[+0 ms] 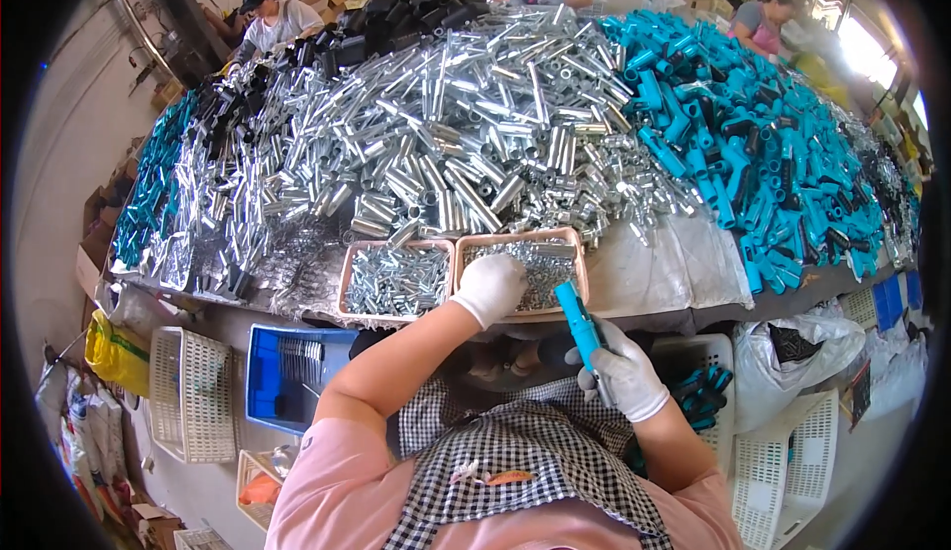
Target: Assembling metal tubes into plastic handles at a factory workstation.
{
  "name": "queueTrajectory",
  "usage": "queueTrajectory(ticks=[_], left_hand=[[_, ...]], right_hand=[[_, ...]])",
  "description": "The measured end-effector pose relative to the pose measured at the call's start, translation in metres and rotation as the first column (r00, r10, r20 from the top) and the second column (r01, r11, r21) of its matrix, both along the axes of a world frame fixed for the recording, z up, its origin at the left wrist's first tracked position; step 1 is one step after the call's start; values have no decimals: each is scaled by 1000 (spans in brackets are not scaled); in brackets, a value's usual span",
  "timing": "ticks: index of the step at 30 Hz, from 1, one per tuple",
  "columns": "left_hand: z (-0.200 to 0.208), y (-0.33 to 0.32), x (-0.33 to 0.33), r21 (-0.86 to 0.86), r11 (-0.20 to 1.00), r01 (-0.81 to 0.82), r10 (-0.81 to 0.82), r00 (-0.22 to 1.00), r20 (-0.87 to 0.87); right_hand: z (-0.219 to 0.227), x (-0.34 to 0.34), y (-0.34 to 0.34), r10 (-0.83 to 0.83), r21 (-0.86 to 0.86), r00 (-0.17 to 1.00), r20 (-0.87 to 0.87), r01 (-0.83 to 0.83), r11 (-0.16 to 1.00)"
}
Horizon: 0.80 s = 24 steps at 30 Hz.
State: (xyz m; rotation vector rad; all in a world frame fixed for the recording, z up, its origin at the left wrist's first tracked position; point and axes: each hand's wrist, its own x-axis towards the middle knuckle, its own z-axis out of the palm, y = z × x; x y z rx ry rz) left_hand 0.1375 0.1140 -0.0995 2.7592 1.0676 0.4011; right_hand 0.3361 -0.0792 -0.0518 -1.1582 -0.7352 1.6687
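Observation:
My right hand (626,372), in a white glove with grey fingertips, is closed around a teal plastic tool handle (577,322) with metal showing along its side. The handle tilts up and to the left, just in front of the table edge. My white-gloved left hand (492,289) reaches over the right-hand pink basket (582,263), which contains small metal pieces. Its fingers look curled down among the pieces, and whatever they grip is hidden. Beside it stands a second pink basket (344,282) of small silver pins.
Metal tubes (446,183) are heaped across the table, with teal handles (733,144) at right and black parts (396,20) behind. Below are a blue crate (260,377), white crates (193,391) and a white sack (827,367). Several people work around the table.

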Motion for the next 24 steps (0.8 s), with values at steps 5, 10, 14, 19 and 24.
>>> queueTrajectory(ticks=[5, 10, 14, 19, 24], left_hand=[[12, 3, -13, -91, 989, -113, 127, 976, 175], [5, -1, -7, -163, 987, -10, 10, 1000, 2], [4, -5, 0, -124, 992, -36, 32, 999, -33], [3, -3, -15, -169, 985, -36, 84, 955, 286], [25, -9, -29, 2, 1000, -11, 8, 867, 498]], right_hand=[[-9, 1, 6, 42, -15, 976, -212, -46, 999], [-12, -12, 11, 76, -11, 964, -255, -81, 997], [-10, -20, 6, 52, -23, 957, -286, -61, 998], [-10, -18, -2, 16, -23, 952, -304, -25, 999], [-18, -16, 5, 14, -59, 941, -339, -36, 998]])
